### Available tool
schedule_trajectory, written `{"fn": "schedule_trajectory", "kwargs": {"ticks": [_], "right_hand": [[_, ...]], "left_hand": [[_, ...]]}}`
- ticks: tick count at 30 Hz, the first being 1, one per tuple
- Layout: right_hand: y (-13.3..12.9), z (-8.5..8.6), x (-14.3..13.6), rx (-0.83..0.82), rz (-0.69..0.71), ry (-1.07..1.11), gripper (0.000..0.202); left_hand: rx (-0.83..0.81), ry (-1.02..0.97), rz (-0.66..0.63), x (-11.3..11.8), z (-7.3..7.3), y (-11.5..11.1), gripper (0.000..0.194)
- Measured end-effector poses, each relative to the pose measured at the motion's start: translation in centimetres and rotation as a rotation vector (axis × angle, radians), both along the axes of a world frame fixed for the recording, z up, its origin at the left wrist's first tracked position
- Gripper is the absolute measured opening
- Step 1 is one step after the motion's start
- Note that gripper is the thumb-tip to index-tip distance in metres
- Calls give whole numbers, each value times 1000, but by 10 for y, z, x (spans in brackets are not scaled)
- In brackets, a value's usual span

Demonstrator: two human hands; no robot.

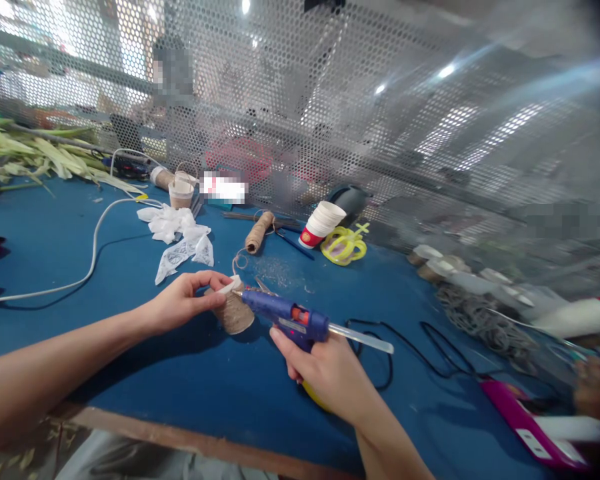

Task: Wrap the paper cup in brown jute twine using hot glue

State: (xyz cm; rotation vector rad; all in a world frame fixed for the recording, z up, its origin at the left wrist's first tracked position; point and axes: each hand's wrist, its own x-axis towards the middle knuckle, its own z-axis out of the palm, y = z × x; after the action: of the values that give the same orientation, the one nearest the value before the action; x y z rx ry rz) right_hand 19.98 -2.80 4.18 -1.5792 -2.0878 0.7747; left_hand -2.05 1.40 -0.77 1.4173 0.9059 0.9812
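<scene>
The right hand (325, 377) grips a blue glue gun (285, 312), its nozzle at the twine-wrapped cup (235, 313) the left hand (190, 300) holds.

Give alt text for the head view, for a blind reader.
The left hand holds a twine-wrapped cup while the right hand points a blue glue gun at it, over a blue table with a twine spool and stacked cups.
</scene>
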Motion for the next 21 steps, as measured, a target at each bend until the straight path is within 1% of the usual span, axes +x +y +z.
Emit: {"fn": "schedule_trajectory", "kwargs": {"ticks": [2, 7, 12, 18, 21], "right_hand": [[0, 0, 0, -13, 1, 9, 40], [2, 1, 3, -5, -48, -24, 40], [-1, 1, 2, -41, -7, 26, 37], [3, 2, 4, -23, -39, 5, 38], [3, 2, 4, -57, -3, 43, 40]], "left_hand": [[-10, -18, -21, -1, 0, 0, 28], [8, -30, -61, -3, -2, 2, 24], [9, -64, -90, -4, -2, 1, 22], [21, -45, -115, -5, -2, 1, 21], [31, -32, -105, -5, -1, 1, 22]]}}
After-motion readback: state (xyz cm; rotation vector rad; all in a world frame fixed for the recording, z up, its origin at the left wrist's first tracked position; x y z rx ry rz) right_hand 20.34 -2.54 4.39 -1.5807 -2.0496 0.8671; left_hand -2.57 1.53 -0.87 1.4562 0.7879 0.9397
